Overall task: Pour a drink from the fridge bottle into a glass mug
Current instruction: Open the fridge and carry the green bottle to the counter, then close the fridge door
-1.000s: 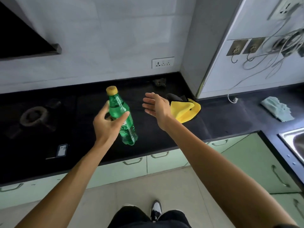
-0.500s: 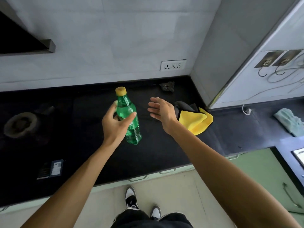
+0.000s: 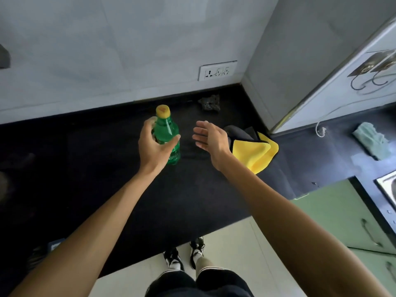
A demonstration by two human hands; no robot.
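Head view looks down over a black counter [image 3: 102, 172] that turns a corner to the right. The left hand [image 3: 153, 147] grips a green bottle [image 3: 166, 130] around its middle, thumb on the right side and fingers curled round the left. The bottle stands nearly upright over the counter, its yellow cap [image 3: 163, 110] on. Its base sits low against the dark surface, but whether it touches the counter is hard to tell from this angle.

The right hand [image 3: 211, 139] hovers just right of the bottle, apart from it, with the fingers relaxed and spread toward it and nothing in them. Behind that hand a yellow cloth [image 3: 256, 154] lies folded on the counter, with a dark cloth [image 3: 240, 131] just behind it. Near the back wall sits a small dark lump [image 3: 210, 102], perhaps a scrubber, below a white socket [image 3: 217, 70].

Further right a pale green cloth [image 3: 371, 141] lies on the counter, and the edge of a steel sink [image 3: 389, 187] shows at the frame's side. Green drawers [image 3: 342, 224] run beneath. Two dark shoes [image 3: 184, 254] stand on the pale floor [image 3: 231, 243].
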